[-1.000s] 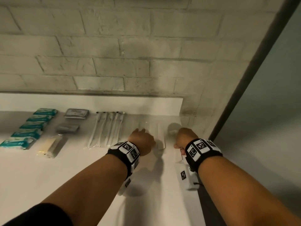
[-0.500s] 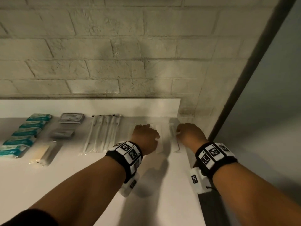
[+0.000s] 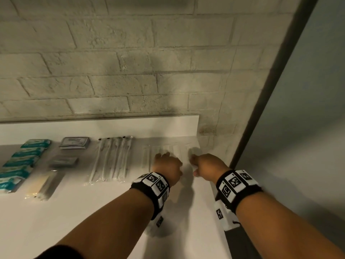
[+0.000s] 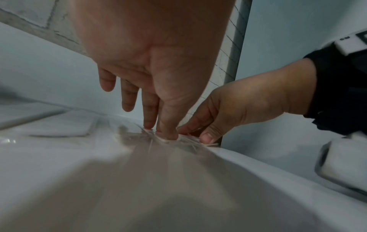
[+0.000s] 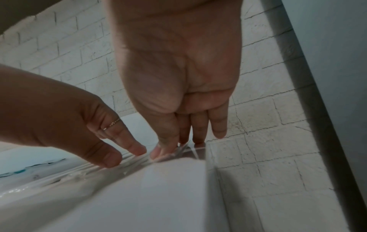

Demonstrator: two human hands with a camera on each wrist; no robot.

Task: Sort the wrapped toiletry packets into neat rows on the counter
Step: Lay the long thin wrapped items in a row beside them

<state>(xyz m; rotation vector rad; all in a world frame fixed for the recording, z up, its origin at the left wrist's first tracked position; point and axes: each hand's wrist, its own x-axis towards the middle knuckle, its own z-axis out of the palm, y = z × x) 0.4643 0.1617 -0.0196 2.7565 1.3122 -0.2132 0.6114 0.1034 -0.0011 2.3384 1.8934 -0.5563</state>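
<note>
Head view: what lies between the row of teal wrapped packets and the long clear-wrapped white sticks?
The head view shows a column there: two grey flat packets, then a clear-wrapped pale yellow item nearest the camera.

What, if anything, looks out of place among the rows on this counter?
The end packet, pinched by the right hand, sits at the right edge of the counter, and its clear wrapper seems to poke just past that edge. Nothing else clearly stands out.

Dim, grainy pictures with soft shadows, motion blur and bowed edges.
</note>
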